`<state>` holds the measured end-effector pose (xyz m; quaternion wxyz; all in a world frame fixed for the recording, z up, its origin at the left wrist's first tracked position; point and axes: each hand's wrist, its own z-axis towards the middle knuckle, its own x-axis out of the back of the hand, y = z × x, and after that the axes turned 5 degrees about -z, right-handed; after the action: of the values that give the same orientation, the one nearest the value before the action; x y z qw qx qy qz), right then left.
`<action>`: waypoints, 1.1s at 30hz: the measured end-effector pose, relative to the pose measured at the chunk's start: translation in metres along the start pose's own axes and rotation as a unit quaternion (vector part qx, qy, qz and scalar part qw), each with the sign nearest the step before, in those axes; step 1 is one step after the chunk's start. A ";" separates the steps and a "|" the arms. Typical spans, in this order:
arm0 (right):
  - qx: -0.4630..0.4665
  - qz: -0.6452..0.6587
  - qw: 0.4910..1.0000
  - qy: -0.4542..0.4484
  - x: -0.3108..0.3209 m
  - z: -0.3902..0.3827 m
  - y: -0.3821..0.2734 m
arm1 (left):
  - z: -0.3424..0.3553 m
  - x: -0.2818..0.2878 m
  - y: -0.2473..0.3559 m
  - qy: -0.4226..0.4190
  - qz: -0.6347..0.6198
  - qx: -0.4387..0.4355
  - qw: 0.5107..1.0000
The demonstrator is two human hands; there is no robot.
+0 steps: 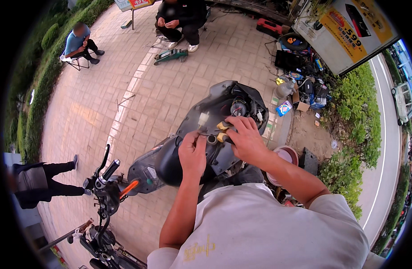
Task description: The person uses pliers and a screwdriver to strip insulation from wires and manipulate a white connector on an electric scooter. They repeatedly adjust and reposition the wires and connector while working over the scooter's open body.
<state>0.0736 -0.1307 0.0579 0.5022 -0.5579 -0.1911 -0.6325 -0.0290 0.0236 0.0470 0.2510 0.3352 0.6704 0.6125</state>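
Observation:
Both my hands are over the dark body of a scooter (194,112), behind its black seat (167,161). My right hand (247,140) is closed around a small tool with two yellow handles (222,136), which looks like pliers; its jaws are too small to make out. Beside it, the thumb and fingers of my left hand (192,152) are pinched together. A white plastic connector (203,118) stands just past those fingertips. Whether they grip its wire is too small to see. Farther right, the scooter's open tail shows a round part (238,107) and wiring.
Handlebars (108,175) extend to the lower left. A green floor jack (171,55) lies ahead, near a crouching person (181,20). Tools and parts (306,85) are heaped at right under a sign board (347,33). A bucket (284,157) stands by my right arm.

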 end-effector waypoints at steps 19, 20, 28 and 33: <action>-0.087 0.342 0.907 -0.230 0.008 -0.003 0.023 | 0.009 0.016 0.003 -0.128 0.000 0.040 0.991; -0.112 0.377 0.881 -0.262 0.013 -0.001 0.025 | 0.010 0.018 0.002 -0.147 -0.014 0.062 0.987; -0.279 0.635 0.672 -0.259 0.029 0.004 0.024 | 0.009 0.015 -0.004 -0.169 -0.195 0.105 0.960; -0.298 0.784 0.449 0.310 0.049 0.009 0.062 | 0.004 0.018 -0.005 -0.128 -0.220 0.086 0.963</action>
<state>0.1370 -0.1710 0.0849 0.6142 -0.3536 0.6952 -0.1198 -0.0389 0.0398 0.0429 0.4333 0.2751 0.7404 0.4341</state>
